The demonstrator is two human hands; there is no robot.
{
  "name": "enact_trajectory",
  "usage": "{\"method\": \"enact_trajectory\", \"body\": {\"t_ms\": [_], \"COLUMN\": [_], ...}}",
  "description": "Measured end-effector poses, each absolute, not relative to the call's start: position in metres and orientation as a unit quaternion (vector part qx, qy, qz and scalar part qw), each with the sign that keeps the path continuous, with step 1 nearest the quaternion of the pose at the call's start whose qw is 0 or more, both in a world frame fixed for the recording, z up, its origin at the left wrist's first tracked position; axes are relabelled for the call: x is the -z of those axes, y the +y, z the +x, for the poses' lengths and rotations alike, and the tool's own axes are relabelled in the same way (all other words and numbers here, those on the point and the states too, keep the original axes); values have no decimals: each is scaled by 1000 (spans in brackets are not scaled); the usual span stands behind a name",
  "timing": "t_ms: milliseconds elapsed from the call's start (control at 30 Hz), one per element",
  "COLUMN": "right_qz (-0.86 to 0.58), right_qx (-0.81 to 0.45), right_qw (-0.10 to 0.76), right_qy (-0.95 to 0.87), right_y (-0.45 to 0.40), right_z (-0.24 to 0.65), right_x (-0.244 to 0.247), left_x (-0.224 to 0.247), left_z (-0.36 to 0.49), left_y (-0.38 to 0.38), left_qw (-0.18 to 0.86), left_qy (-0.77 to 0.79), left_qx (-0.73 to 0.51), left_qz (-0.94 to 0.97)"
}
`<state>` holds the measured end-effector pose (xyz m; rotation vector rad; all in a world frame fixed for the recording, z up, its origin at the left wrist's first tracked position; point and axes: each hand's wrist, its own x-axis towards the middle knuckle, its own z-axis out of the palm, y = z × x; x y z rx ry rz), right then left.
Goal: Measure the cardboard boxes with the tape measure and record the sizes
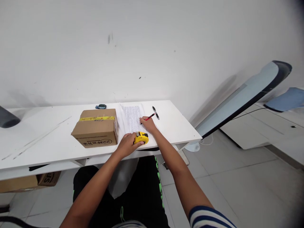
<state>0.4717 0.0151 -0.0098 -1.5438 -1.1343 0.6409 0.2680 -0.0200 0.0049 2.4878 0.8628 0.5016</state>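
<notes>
My left hand (128,144) is closed around a yellow tape measure (142,137) at the front edge of the white desk (173,129). In my right hand (148,124) is a red and black pen (150,116), its lower end over a sheet of paper (132,117) covered with dense writing. A taped cardboard box (97,128) stands just left of the paper, close to my left hand. Beyond my right hand lies a black pen (155,112) with a grey grip.
A small dark toy-car-like object (101,106) lies behind the box. A dark cylinder (8,118) stands at the far left. Below the desk is another cardboard box (48,179). A large pale panel with a black edge (242,95) leans at the right, past the desk's end.
</notes>
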Motion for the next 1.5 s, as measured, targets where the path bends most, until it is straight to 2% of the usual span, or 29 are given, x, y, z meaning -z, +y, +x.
{"method": "enact_trajectory", "body": {"t_ms": [1500], "right_qz": [-672], "right_qx": [-234], "right_qw": [536], "right_qy": [-455], "right_y": [13], "right_z": [473], "right_x": [15], "left_x": [-3], "left_z": [266], "left_y": [-18], "left_qw": [243], "left_qy": [327], "left_qx": [-175], "left_qz": [896]}}
